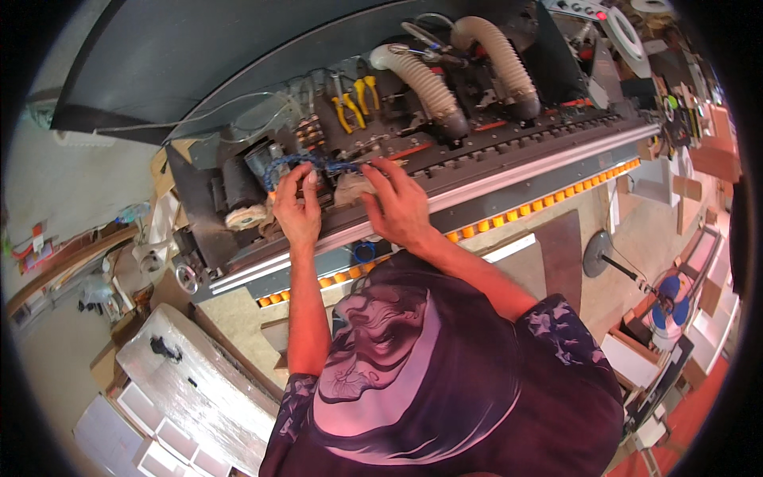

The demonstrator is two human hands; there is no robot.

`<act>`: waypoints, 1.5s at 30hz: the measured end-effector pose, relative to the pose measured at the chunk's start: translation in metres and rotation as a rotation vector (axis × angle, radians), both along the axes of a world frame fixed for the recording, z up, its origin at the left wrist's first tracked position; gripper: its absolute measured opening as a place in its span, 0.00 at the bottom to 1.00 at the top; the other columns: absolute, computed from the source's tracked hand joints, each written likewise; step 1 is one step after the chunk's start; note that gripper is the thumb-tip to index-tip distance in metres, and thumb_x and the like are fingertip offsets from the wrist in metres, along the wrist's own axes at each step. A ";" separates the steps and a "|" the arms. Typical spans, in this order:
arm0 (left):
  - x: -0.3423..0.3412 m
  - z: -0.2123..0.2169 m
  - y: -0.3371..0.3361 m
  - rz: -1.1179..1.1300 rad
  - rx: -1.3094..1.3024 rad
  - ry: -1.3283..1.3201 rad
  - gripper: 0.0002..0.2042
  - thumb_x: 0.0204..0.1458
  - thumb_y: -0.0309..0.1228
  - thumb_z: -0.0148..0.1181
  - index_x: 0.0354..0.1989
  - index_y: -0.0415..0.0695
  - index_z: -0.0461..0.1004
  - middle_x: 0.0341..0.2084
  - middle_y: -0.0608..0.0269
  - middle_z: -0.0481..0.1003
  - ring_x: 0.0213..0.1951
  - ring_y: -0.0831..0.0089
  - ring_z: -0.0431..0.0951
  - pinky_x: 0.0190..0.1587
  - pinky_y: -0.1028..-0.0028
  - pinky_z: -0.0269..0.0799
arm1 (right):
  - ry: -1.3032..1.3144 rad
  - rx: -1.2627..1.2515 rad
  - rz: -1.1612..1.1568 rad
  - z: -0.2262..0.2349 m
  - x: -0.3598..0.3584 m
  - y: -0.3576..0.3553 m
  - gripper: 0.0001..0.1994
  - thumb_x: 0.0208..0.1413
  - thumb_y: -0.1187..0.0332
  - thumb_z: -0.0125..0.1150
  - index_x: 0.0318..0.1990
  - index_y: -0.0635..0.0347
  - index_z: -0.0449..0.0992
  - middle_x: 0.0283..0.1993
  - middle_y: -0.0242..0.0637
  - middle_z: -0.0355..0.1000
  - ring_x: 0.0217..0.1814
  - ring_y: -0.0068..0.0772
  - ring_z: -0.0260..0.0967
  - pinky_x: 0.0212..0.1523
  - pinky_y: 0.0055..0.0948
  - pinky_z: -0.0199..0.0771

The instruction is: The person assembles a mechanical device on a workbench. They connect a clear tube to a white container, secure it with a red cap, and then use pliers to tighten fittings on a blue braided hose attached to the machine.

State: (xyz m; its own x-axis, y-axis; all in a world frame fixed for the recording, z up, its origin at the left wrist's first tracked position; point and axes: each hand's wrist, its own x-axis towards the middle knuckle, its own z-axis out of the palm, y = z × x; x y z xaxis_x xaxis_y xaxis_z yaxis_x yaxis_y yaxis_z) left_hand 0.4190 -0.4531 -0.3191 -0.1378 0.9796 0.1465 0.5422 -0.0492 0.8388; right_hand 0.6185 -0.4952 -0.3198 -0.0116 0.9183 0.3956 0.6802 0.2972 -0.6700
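Note:
My left hand (298, 211) reaches over the machine's front edge, its fingers curled at a blue segmented hose (332, 165). The fingertips partly hide where they meet the hose. To the right, my right hand (399, 208) is open, its thumb apart from the fingers. Its fingertips reach close to the hose's right end; contact there is unclear. A pale, cloth-like piece (350, 191) lies between my hands. Behind them is a small assembly with metal fittings (310, 133). At the left stands a dark cylindrical motor-like part (241, 187).
Yellow-handled pliers (348, 113) lie inside the machine beyond my hands. Two ribbed hoses (425, 87) rise farther right. A metal rail (509, 171) and a row of orange rollers (540, 205) run along the front. A wrapped package (199, 381) stands at lower left, a fan (668, 306) at right.

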 end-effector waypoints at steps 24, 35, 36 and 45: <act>-0.022 -0.064 0.002 -0.609 -0.557 0.509 0.27 0.70 0.54 0.44 0.50 0.47 0.86 0.46 0.45 0.84 0.56 0.44 0.80 0.62 0.49 0.72 | -0.223 0.051 0.285 -0.010 0.005 -0.018 0.08 0.52 0.64 0.71 0.37 0.51 0.79 0.37 0.31 0.71 0.41 0.37 0.72 0.40 0.36 0.72; -0.010 -0.045 0.018 -0.749 -1.025 0.485 0.43 0.69 0.67 0.27 0.58 0.39 0.80 0.60 0.39 0.76 0.64 0.44 0.73 0.68 0.55 0.66 | -0.248 -0.010 0.284 -0.011 0.001 -0.016 0.08 0.53 0.62 0.70 0.34 0.52 0.77 0.36 0.33 0.71 0.42 0.39 0.71 0.42 0.39 0.73; -0.011 -0.043 0.020 -0.790 -1.058 0.433 0.43 0.69 0.67 0.27 0.62 0.39 0.77 0.63 0.39 0.74 0.66 0.46 0.72 0.69 0.57 0.64 | -0.258 -0.018 0.284 -0.011 0.002 -0.016 0.08 0.54 0.62 0.69 0.34 0.52 0.77 0.36 0.34 0.70 0.42 0.39 0.71 0.42 0.39 0.73; -0.020 -0.063 0.003 -0.754 -0.728 0.210 0.39 0.70 0.65 0.34 0.66 0.43 0.75 0.66 0.46 0.73 0.69 0.48 0.69 0.70 0.57 0.63 | -0.271 -0.029 0.292 -0.012 0.000 -0.014 0.08 0.54 0.61 0.69 0.34 0.52 0.77 0.36 0.34 0.69 0.41 0.40 0.70 0.40 0.40 0.71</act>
State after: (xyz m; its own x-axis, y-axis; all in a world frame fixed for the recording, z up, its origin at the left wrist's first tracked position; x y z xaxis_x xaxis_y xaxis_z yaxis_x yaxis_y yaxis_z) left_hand 0.3986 -0.4501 -0.3820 0.4997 0.6628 -0.5576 0.7182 0.0429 0.6945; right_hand 0.6187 -0.5091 -0.3317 -0.3741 0.8717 0.3166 0.7235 0.4879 -0.4884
